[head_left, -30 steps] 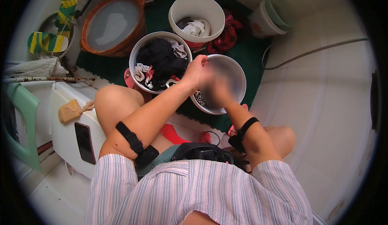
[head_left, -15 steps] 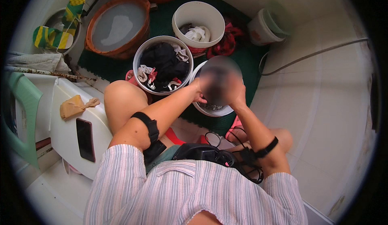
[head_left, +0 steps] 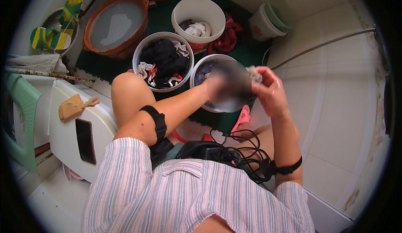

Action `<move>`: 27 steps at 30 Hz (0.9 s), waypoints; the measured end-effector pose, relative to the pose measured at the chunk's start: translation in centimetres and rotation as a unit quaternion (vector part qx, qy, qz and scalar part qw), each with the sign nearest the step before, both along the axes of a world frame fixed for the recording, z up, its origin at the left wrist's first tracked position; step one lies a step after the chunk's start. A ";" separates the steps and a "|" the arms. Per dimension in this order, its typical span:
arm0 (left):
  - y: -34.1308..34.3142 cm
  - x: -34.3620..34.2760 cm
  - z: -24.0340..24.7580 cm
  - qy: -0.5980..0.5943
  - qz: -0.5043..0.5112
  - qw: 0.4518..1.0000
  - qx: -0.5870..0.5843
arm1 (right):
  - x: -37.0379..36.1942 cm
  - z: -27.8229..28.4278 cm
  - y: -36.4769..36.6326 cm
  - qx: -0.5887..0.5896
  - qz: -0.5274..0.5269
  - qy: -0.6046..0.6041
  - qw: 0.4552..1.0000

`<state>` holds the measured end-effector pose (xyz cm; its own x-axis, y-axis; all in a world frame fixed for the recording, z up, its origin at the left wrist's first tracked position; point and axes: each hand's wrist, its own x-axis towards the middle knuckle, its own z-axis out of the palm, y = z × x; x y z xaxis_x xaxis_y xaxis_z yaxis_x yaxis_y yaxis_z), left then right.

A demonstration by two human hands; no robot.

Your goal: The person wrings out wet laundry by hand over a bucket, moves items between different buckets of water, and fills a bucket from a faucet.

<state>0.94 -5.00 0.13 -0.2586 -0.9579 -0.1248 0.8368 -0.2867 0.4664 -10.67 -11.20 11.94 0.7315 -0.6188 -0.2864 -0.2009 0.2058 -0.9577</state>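
Observation:
Over a white bucket [head_left: 217, 56] in front of me, both my hands work close together. A round blurred patch hides what lies between them. My right hand [head_left: 271, 91] is raised at the bucket's right side, its fingers closed on a bunched greyish cloth [head_left: 254, 74]; the skin looks wet. My left hand [head_left: 212, 88] reaches to the same bucket, and the blur covers its fingers. Dark bluish wet fabric [head_left: 204, 68] shows inside. Just left stands another white bucket [head_left: 136, 59] full of black, white and red clothes [head_left: 163, 59].
Behind stand a white bucket [head_left: 222, 13] with pale cloth inside and an orange basin [head_left: 87, 38] of cloudy water. Red cloth [head_left: 224, 38] lies on the green mat [head_left: 251, 53]. At left, a white lidded surface [head_left: 63, 136] bears a phone [head_left: 86, 141] and a tan bundle [head_left: 72, 106].
My right hand has moved right and up, pulling away from the left with the greyish cloth. The left hand stays at the bucket. The view has shifted slightly.

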 end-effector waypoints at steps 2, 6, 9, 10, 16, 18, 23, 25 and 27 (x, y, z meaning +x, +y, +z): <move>1.1 0.1 1.4 0.218 0.002 0.965 0.144 | 0.0 -1.5 -2.5 0.057 -0.118 -0.035 0.991; 1.2 -1.4 0.4 0.101 0.066 0.953 0.276 | -2.4 -11.4 -5.9 0.178 -0.230 0.008 0.957; 1.9 -1.9 -0.1 0.156 0.088 0.945 0.274 | -1.1 -15.6 -2.8 0.302 -0.224 0.009 0.927; 2.2 -1.8 0.8 0.152 0.093 0.936 0.302 | -0.6 -15.4 -1.7 0.354 -0.214 -0.037 0.910; 3.0 -1.3 -0.6 0.148 0.014 0.964 0.221 | 0.2 -14.7 0.4 0.462 -0.168 -0.185 0.851; 3.1 -1.2 -0.7 0.150 0.008 0.961 0.232 | -0.1 -15.0 -0.3 0.472 -0.131 -0.200 0.849; 3.1 -1.0 -0.4 -0.038 -0.082 0.975 0.201 | 1.0 -14.2 -1.9 0.361 -0.114 -0.016 0.925; 3.0 -0.7 -0.5 -0.173 -0.078 0.974 0.126 | 2.0 -13.0 -1.7 0.300 -0.117 0.038 0.946; 2.9 -0.4 -1.0 -0.307 -0.058 0.945 0.091 | 2.6 -12.5 -1.6 0.244 -0.081 0.084 0.963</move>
<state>0.52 -2.14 -0.85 -0.1850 -0.8759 -0.4457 0.3819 -0.4820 0.7886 -8.06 -12.85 -0.57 0.5551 -0.4823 -0.6777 -0.2720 0.6647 -0.6958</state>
